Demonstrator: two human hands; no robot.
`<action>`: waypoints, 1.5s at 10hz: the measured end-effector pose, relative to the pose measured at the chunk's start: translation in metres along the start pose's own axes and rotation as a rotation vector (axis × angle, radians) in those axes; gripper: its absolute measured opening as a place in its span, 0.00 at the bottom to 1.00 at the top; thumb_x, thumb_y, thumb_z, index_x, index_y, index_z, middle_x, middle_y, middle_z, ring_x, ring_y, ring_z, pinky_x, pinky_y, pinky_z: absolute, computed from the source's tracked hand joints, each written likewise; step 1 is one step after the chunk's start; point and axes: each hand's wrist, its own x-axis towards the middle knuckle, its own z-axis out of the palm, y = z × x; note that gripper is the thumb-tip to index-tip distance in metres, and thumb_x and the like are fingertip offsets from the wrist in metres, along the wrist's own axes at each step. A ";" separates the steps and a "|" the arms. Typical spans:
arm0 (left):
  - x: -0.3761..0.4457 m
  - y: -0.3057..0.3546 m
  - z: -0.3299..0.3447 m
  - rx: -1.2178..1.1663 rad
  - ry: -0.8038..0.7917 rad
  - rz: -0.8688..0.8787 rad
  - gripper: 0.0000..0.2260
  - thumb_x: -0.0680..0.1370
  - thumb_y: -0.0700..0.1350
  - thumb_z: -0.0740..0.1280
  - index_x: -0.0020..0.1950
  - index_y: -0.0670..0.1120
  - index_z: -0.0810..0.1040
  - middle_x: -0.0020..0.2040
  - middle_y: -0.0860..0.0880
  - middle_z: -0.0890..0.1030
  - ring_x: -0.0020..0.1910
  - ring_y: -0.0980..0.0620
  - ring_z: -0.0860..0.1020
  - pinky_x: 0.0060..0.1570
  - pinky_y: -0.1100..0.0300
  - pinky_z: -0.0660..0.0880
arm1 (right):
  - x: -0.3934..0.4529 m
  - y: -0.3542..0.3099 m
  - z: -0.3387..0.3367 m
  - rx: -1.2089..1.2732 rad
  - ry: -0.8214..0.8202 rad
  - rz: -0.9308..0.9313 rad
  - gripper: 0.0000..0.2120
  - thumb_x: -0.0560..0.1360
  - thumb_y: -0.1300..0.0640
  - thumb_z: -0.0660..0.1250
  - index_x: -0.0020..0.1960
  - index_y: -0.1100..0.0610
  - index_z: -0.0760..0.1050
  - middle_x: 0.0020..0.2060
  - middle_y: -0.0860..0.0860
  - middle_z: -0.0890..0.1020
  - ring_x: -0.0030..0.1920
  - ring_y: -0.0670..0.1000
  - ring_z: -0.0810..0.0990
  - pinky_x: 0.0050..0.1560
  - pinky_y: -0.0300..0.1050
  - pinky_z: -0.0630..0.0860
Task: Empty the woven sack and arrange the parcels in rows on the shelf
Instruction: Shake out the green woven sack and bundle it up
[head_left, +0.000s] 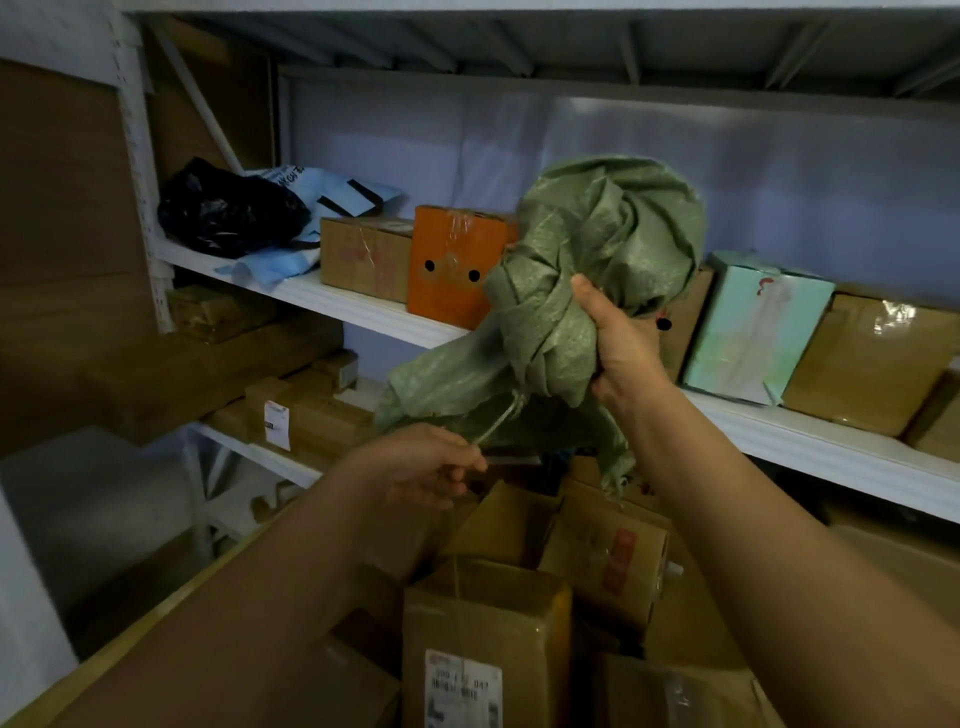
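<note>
A crumpled green woven sack hangs in the air in front of the white shelf. My right hand grips its bunched middle. My left hand, lower down, pinches a thin green strand that hangs from the sack. On the shelf stand parcels in a row: a brown box, an orange box, a pale green box and a taped brown box. The sack hides whatever stands between the orange and pale green boxes.
A black plastic bag and blue mailers lie at the shelf's left end. Several cardboard boxes are piled below my arms. A lower shelf holds flat cartons. A metal upright stands at left.
</note>
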 end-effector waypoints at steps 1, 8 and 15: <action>-0.006 -0.005 0.008 0.136 -0.095 -0.047 0.06 0.79 0.43 0.62 0.47 0.42 0.77 0.37 0.48 0.74 0.40 0.52 0.76 0.42 0.60 0.76 | 0.002 -0.003 -0.005 -0.206 0.065 -0.101 0.24 0.66 0.61 0.77 0.60 0.57 0.75 0.55 0.52 0.82 0.55 0.51 0.81 0.59 0.55 0.78; 0.000 -0.017 0.006 0.065 0.539 0.073 0.13 0.77 0.36 0.65 0.36 0.47 0.67 0.37 0.48 0.71 0.35 0.56 0.68 0.41 0.60 0.69 | -0.005 -0.045 -0.013 -0.241 0.103 -0.314 0.27 0.64 0.63 0.77 0.61 0.61 0.74 0.54 0.54 0.83 0.53 0.51 0.83 0.56 0.51 0.80; 0.014 0.003 0.005 -0.195 -0.003 0.186 0.62 0.54 0.59 0.79 0.78 0.49 0.46 0.79 0.48 0.52 0.77 0.47 0.53 0.75 0.47 0.53 | 0.013 -0.004 0.079 0.080 -0.237 -0.007 0.43 0.58 0.50 0.82 0.67 0.63 0.71 0.62 0.61 0.78 0.62 0.60 0.78 0.63 0.63 0.73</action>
